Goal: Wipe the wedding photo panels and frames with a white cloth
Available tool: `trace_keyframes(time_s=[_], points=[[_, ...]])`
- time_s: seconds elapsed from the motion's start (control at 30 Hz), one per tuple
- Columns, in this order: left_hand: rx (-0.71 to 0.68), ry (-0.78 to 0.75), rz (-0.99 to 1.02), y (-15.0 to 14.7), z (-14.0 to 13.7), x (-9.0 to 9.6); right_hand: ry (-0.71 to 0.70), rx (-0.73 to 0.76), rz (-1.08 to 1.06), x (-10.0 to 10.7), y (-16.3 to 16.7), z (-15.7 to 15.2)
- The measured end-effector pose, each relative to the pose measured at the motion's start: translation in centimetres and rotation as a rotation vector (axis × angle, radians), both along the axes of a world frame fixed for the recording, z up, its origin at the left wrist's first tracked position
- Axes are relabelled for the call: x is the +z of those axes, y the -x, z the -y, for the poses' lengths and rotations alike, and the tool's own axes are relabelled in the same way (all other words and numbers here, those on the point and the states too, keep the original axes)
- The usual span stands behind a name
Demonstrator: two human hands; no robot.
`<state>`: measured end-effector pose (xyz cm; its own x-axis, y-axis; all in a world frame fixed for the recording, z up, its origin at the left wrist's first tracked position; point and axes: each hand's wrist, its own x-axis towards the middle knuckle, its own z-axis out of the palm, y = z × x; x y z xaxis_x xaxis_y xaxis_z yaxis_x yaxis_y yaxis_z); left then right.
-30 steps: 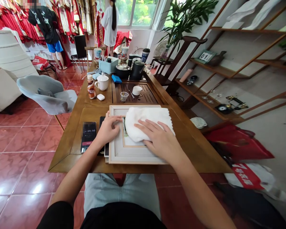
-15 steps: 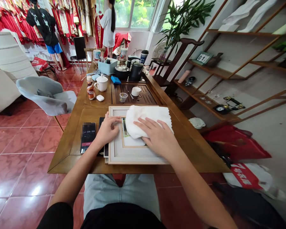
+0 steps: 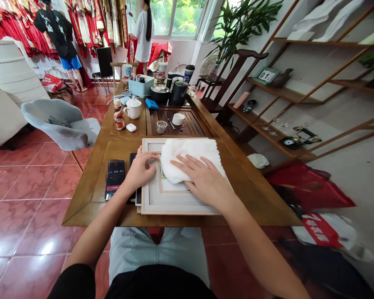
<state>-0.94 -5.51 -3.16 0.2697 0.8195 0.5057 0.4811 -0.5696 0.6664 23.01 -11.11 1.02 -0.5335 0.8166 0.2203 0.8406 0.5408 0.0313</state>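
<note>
A white picture frame with a thin wooden inner border lies flat on a small stack near the table's front edge. My left hand is closed at its left side, the index finger reaching over the border and the thumb bent in. Flat on a folded white towel rests my right hand, fingers spread, pressing the cloth against the frame's middle and right. The towel hides most of the picture inside; only a narrow strip of green shows at its left.
To the left of the frame lies a phone showing a timer. Farther back are a bottle, a lidded white mug, an earbud case and a tea tray with small cups. Two people stand by hanging red garments.
My right hand and the towel have slid slightly left across the frame, covering more of the picture. The left hand stays in place.
</note>
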Motion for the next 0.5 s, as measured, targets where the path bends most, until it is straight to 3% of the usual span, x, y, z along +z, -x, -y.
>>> trace_keyframes(time_s=[0.13,0.3,0.5], points=[[0.000,-0.011,0.004,-0.02,0.05,0.09,0.059,0.063,0.016,0.26,0.49,0.05],[-0.001,0.001,0.000,0.01,0.08,0.11,-0.004,-0.084,0.015,0.16,0.81,0.16],[0.005,-0.003,0.013,-0.10,0.19,0.23,0.080,0.090,0.012,0.64,0.43,0.77]])
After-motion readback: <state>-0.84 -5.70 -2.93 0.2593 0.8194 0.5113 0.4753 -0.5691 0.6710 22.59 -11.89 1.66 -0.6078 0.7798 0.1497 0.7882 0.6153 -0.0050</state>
